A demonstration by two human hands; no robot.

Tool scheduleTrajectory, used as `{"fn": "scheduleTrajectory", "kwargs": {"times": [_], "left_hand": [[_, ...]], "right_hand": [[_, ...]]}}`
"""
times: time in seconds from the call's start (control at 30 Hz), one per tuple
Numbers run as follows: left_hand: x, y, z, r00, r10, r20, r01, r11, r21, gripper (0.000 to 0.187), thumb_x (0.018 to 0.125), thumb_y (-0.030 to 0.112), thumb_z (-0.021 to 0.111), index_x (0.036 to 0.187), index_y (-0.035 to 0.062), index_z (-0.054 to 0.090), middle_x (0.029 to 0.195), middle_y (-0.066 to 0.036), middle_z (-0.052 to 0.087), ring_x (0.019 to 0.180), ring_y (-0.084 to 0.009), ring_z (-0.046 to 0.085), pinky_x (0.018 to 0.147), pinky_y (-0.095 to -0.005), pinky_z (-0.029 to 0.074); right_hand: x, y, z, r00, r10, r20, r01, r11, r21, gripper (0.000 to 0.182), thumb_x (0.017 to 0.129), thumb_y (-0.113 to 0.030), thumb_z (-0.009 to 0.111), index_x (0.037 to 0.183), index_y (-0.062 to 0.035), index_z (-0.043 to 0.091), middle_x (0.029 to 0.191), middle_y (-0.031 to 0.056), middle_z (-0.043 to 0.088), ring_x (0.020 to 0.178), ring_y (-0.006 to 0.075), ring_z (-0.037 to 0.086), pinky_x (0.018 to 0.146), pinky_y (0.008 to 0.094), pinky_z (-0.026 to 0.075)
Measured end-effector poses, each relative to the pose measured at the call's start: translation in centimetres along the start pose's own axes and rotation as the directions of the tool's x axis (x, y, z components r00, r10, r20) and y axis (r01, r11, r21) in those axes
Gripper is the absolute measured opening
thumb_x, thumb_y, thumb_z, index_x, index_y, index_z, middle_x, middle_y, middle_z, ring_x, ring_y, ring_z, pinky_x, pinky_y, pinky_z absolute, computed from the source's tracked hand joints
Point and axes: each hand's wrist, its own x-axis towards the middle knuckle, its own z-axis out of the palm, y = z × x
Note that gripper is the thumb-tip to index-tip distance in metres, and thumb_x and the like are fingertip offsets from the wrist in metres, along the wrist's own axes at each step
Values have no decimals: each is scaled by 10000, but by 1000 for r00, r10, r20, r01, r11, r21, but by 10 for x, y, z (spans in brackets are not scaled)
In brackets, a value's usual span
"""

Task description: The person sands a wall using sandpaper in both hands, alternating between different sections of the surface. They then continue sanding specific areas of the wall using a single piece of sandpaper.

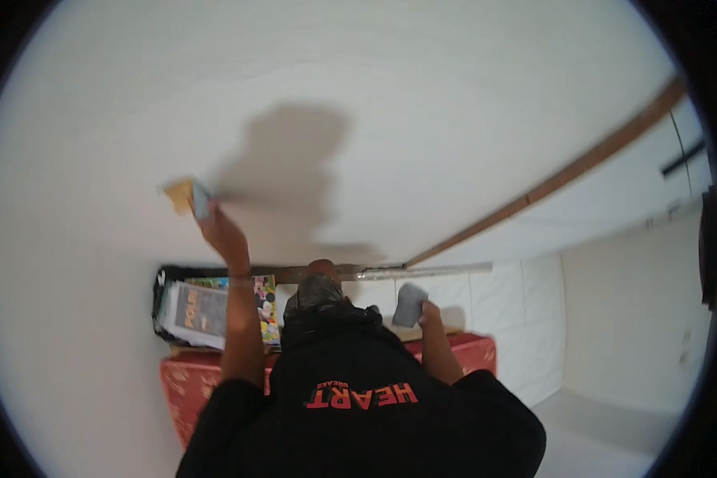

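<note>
My left hand (213, 219) is raised against the white wall (422, 95), its fingers closed on a flat yellow and light-grey piece (182, 196). Motion blurs that piece, and I cannot tell what kind of thing it is. Lower and to the right, my right hand (429, 312) grips a grey, roughly rectangular flat piece (409, 304), held out beside my waist above the tiles. The shadow of my head and arm falls on the wall to the right of my left hand.
Below my left forearm is a black-edged box (160, 307) with a grey folder (203, 309) and a colourful cartoon-printed item (265, 309). A red patterned cushion (479, 350) lies under me. White floor tiles (498, 299) and a slanting brown wooden strip (534, 195) are on the right.
</note>
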Motion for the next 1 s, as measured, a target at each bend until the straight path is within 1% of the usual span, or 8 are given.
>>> {"fn": "scheduleTrajectory", "kwargs": {"times": [0.07, 0.17, 0.37, 0.53, 0.57, 0.77, 0.83, 1.0], "left_hand": [[-41, -14, -20, 831, -489, 267, 542, 819, -188, 421, 942, 328, 434, 1021, -75, 529, 890, -112, 578, 782, -179, 503, 711, -321, 429], [-55, -24, -31, 736, -531, 420, 511, 843, 171, 470, 933, 382, 431, 1020, -68, 533, 956, -140, 575, 834, -193, 521, 753, -334, 434], [-14, 91, -26, 972, -230, -51, 222, 965, -138, 580, 939, 413, 387, 1217, -95, 419, 1159, -207, 507, 1021, -278, 513, 901, -362, 399], [0, 151, -11, 952, 297, -66, -296, 955, 31, 613, 958, 392, 335, 1329, -91, 262, 1310, -236, 385, 1186, -306, 411, 1000, -365, 313], [7, 115, -16, 988, -5, 155, 5, 1000, 5, 627, 956, 397, 331, 1340, -89, 237, 1373, -243, 305, 1259, -318, 332, 1037, -360, 255], [13, 62, 7, 931, 22, 364, -24, 1000, -1, 671, 948, 414, 348, 1339, -107, 191, 1330, -286, 326, 1191, -362, 366, 1012, -372, 258], [18, 72, 10, 894, -27, 447, 13, 999, 35, 691, 950, 406, 345, 1364, -100, 122, 1371, -297, 262, 1229, -376, 325, 1030, -368, 229], [12, 84, 17, 877, 88, 472, -149, 984, 94, 714, 915, 420, 447, 1318, -129, 231, 1339, -313, 298, 1230, -391, 320, 1036, -385, 214]], "right_hand": [[-35, -11, 21, 993, 97, 64, -111, 958, 264, 359, 826, -109, 551, 1163, 6, 500, 1103, 145, 559, 989, 289, 556, 893, 438, 436], [-61, -19, 47, 980, 101, 169, -166, 886, 432, 353, 852, -136, 524, 1181, -10, 486, 1112, 132, 559, 1018, 295, 545, 923, 431, 422], [-75, -91, 98, 966, -154, -209, 256, 700, 667, 247, 885, -139, 458, 1100, -35, 524, 1030, 96, 582, 939, 207, 570, 787, 376, 472], [-190, -197, 188, 639, -638, -429, 767, 569, 296, 345, 932, -173, 416, 1184, 63, 436, 1115, 156, 532, 1003, 249, 517, 903, 334, 370], [-212, -211, 196, 671, -669, -320, 729, 673, 125, 396, 942, -179, 393, 1259, 58, 379, 1254, 203, 446, 1132, 263, 458, 963, 327, 326], [-252, -244, 239, 448, -822, -352, 894, 414, 171, 445, 944, -157, 369, 1341, 35, 304, 1438, 229, 188, 1355, 300, 149, 1075, 333, 139], [-237, -240, 243, 125, -984, -127, 955, 154, -252, 545, 952, -260, 366, 1389, 12, 189, 1470, 215, 39, 1372, 308, 19, 1087, 356, 64], [-203, -244, 244, -4, -972, -236, 975, 49, -215, 512, 927, -218, 386, 1348, 49, 269, 1449, 233, 124, 1342, 401, 88, 1081, 438, 97]]}}
